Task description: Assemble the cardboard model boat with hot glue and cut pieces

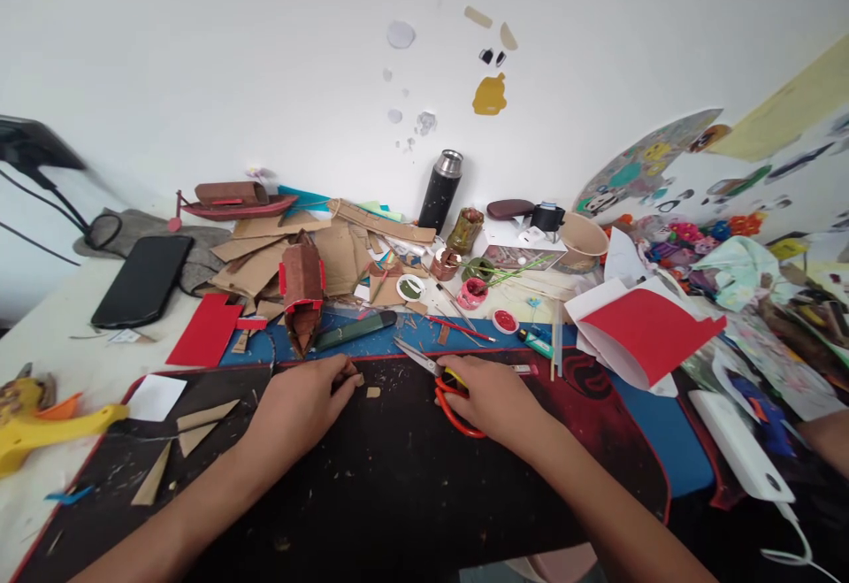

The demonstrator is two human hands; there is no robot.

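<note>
My right hand (481, 388) grips the handles of a pair of scissors (459, 415) with red and yellow loops. Their blades point up and left, low over the black mat (398, 494). My left hand (309, 402) is closed, with a small cardboard piece (359, 379) pinched at the fingertips. Beside those fingertips lies another small cardboard piece (373, 393). Just beyond my left hand stands a brown model boat (303, 278) with red side strips. A green utility knife (355, 332) rests to its right.
Cardboard scraps (341, 256), a black thermos (441, 189) and paint pots (473, 294) crowd the back. On the left are a phone (142, 280), red card (207, 331) and a yellow glue gun (53, 433). Red paper (653, 326) and a white power strip (739, 446) lie right.
</note>
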